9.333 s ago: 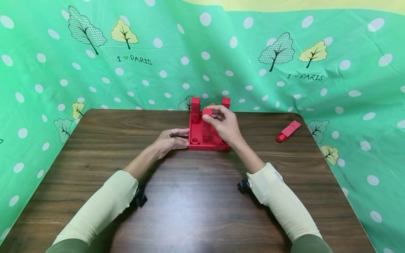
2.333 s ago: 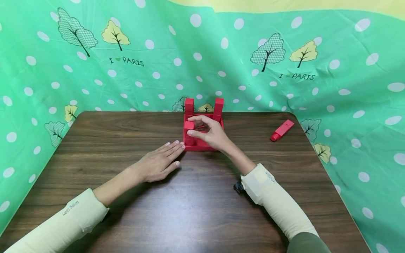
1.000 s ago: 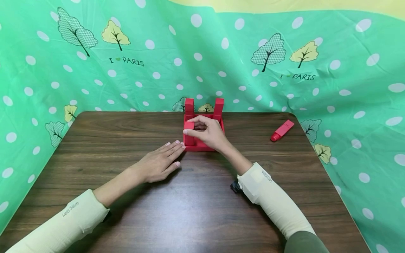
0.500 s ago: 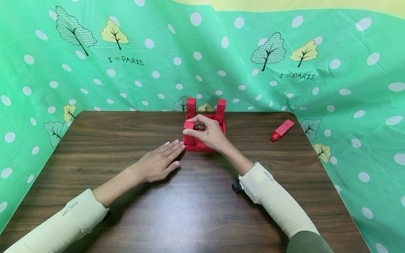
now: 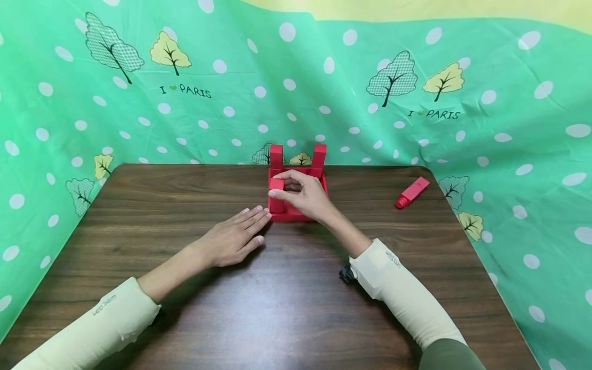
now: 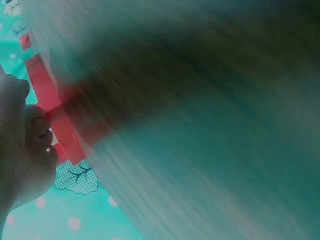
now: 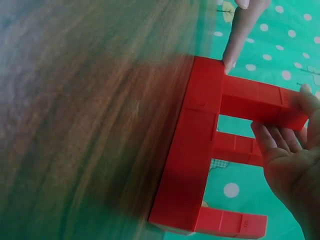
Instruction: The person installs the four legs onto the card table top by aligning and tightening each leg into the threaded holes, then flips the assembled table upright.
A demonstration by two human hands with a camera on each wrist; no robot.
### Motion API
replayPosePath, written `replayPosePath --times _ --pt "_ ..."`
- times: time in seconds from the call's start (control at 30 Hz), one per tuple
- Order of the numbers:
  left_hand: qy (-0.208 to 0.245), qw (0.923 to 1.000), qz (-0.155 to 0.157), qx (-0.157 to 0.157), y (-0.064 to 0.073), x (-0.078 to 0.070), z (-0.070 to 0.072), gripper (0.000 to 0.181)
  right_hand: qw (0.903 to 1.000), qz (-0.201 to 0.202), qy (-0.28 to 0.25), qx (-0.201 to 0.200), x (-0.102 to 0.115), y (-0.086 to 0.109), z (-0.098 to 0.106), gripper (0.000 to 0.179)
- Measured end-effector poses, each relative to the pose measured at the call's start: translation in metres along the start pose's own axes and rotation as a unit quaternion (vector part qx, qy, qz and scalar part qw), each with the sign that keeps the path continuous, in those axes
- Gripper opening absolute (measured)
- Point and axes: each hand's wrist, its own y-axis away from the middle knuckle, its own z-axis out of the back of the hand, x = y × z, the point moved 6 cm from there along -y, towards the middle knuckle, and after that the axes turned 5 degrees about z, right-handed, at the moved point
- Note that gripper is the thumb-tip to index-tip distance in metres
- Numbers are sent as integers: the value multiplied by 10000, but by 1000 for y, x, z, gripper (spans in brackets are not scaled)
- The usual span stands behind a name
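Observation:
A red square toy tabletop [image 5: 296,218] with a raised rim lies upside down near the table's far edge. Upright on its front-left corner is a red square leg [image 5: 277,204], its upper end pinched between thumb and fingers of my right hand [image 5: 307,195]. Two more legs rise at the back corners, the back-left leg [image 5: 276,156] and the back-right leg [image 5: 318,158]. My left hand [image 5: 231,239] lies flat with straight fingers, the fingertips touching the tabletop's front-left corner. In the right wrist view the held leg [image 7: 255,100] meets the tabletop [image 7: 187,150]; its threaded end is hidden.
A loose red leg [image 5: 412,192] with a threaded end lies at the right of the brown wooden table [image 5: 287,308]. Right behind the table hangs a green dotted cloth [image 5: 296,67].
Earlier, my right hand held the leg over the tabletop's middle and the front-left socket was bare; now the leg stands there. My left hand went from the left side to lying flat.

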Motion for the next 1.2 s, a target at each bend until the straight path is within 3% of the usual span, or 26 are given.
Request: replayPosePath --times 0.2,0.4,0.77,0.93,1.2 --pt "-39 9995 -68 -304 -3 1 2 63 9997 -65 -241 -40 -2 5 13 57" --pt "-117 9982 -105 -578 -4 2 6 60 9989 -69 -329 -337 -2 11 37 48" --pt "-152 9983 -48 -560 -3 3 6 59 9947 -103 -375 -957 -10 26 85 47" --pt "-166 9975 -54 -679 -3 2 7 58 9929 -170 -125 -1169 -16 33 105 43" --pt "-166 9930 -269 -1142 -1 -7 11 53 9875 -444 333 -1478 -24 45 139 40"
